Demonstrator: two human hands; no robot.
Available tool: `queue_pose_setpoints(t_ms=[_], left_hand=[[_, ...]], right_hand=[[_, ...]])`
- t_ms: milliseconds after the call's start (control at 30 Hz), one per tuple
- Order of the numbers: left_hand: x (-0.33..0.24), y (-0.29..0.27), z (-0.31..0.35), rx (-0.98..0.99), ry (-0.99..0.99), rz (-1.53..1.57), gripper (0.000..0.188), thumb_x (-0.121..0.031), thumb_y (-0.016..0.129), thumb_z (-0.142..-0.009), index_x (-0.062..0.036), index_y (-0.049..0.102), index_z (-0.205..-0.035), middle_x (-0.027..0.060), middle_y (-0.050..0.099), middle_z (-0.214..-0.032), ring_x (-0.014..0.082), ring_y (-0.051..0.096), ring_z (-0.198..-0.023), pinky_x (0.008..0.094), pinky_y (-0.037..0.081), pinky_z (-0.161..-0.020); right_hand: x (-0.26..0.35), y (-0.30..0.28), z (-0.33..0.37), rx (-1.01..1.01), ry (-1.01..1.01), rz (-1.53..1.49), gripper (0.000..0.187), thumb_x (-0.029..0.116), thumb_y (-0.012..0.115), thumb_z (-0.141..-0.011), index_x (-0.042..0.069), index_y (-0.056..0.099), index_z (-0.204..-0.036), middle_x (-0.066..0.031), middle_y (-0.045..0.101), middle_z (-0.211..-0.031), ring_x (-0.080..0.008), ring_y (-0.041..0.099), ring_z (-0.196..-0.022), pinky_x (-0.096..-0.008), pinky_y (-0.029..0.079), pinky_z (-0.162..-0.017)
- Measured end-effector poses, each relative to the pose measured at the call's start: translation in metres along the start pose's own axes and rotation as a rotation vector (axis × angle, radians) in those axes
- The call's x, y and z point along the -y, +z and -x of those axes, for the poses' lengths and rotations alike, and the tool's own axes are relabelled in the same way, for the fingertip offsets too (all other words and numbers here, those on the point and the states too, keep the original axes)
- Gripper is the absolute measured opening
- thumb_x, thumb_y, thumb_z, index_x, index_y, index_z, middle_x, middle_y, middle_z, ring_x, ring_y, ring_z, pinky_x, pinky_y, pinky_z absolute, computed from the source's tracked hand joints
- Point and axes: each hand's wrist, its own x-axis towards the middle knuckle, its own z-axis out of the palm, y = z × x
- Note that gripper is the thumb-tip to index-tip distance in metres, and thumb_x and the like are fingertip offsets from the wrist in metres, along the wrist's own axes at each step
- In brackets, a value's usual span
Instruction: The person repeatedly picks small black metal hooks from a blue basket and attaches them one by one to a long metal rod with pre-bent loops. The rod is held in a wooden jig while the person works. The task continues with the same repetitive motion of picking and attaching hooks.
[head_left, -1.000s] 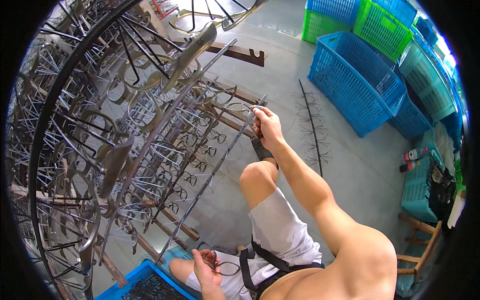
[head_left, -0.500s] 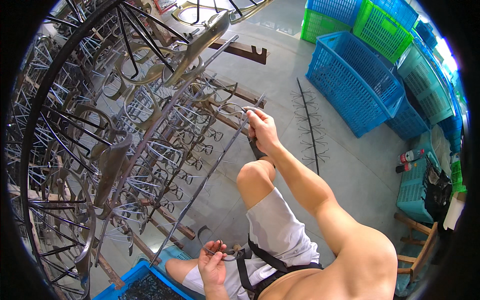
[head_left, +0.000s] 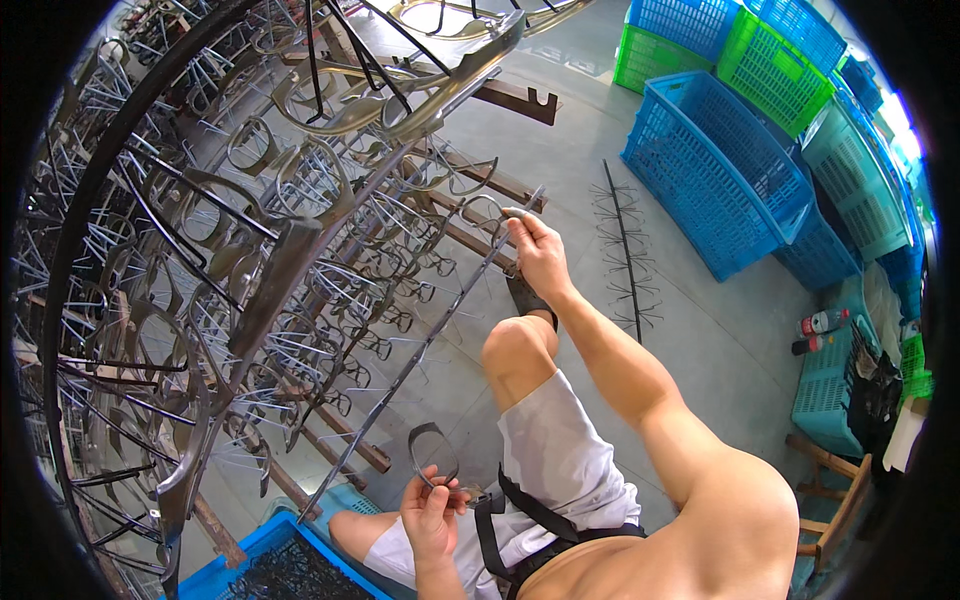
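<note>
My left hand [head_left: 432, 515] is low in front of my lap, fingers pinched on a thin dark metal loop [head_left: 434, 450] that stands up from the fingertips. My right hand [head_left: 540, 252] is stretched out to the far end of a long slanting rod [head_left: 415, 355] fitted with wire prongs. Its thumb and fingers close on the edge of a similar metal loop [head_left: 480, 203] beside the rod. Whether that loop touches a prong, I cannot tell.
Racks of rods with many metal loops [head_left: 250, 145] fill the left, behind a large dark curved hoop [head_left: 75, 200]. A blue bin [head_left: 335, 560] of dark pieces stands low left. A pronged rod [head_left: 625, 250] lies on the floor; blue crates [head_left: 700, 190] and a wooden stool [head_left: 840, 510] stand right.
The loop in my left hand has tilted more upright. My right hand still grips its loop at the rod's far end. The whole view has shifted slightly.
</note>
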Motion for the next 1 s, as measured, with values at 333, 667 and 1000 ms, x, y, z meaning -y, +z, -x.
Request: queue_pose_setpoints(t_ms=[333,667,1000], left_hand=[[-0.009,0.026,-0.011,0.046,0.022,0.028,0.027,-0.004,0.06,-0.084,0.0006,0.056,-0.111,0.0085,0.061,-0.091,0.0096,0.053,-0.065,0.0177,0.039,-0.052],[-0.015,0.043,-0.02,0.019,0.169,-0.531,0.021,-0.006,0.065,-0.083,0.0041,0.062,-0.102,0.0058,0.066,-0.084,0.0101,0.058,-0.066,0.0214,0.046,-0.057],[-0.056,0.007,-0.027,-0.109,0.735,-0.712,0.032,-0.029,0.061,-0.087,-0.001,0.058,-0.102,0.0091,0.058,-0.104,0.0154,0.053,-0.095,0.0294,0.042,-0.084]], right_hand=[[-0.005,0.013,0.007,-0.054,-0.037,-0.009,0.022,0.02,0.056,-0.092,0.005,0.063,-0.107,0.0065,0.043,-0.061,-0.0033,0.035,-0.055,-0.0213,0.031,-0.049],[0.016,-0.005,0.035,-0.149,-0.429,0.658,0.037,0.023,0.057,-0.088,0.01,0.052,-0.123,-0.0153,0.05,-0.117,-0.0275,0.053,-0.093,-0.0346,0.044,-0.081],[0.046,-0.005,0.125,1.028,-0.519,0.008,0.014,0.014,0.06,-0.088,0.006,0.062,-0.099,-0.0059,0.057,-0.066,-0.0211,0.056,-0.058,-0.0302,0.045,-0.054]])
